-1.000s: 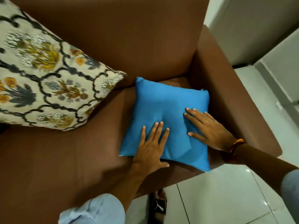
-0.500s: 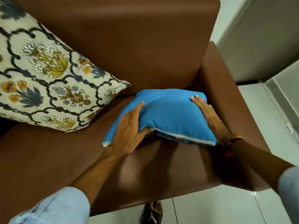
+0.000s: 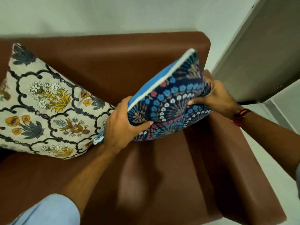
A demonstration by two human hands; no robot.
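The small cushion (image 3: 170,104) is shown tilted on edge above the seat (image 3: 162,176) of a brown sofa (image 3: 113,62), towards the sofa's right end. Its dark blue floral face is turned towards us and its plain blue face (image 3: 159,75) towards the backrest. A white piping (image 3: 162,80) runs along the upper seam between the two faces. We cannot tell whether its lower edge touches the seat. The left grip (image 3: 120,125) clasps the cushion's lower left side, with the thumb laid across the floral face and the fingers hidden behind on the blue side. One corner of the cushion (image 3: 99,139) shows below this grip. The right grip (image 3: 217,98) clasps the opposite side, with the thumb pressed into the floral face and the fingers curled round the edge. A red and orange band (image 3: 241,113) circles the right wrist, and a pale blue sleeve (image 3: 48,210) covers the left forearm near the bottom edge of the view. To the left, a large cream cushion (image 3: 45,103) with a dark lattice and yellow flowers leans against the backrest, just beside the left grip. The armrest (image 3: 235,151) lies under the right forearm. Beyond the sofa we see a pale wall (image 3: 113,13), a grey panel (image 3: 267,46) at the right and a light floor (image 3: 279,114).
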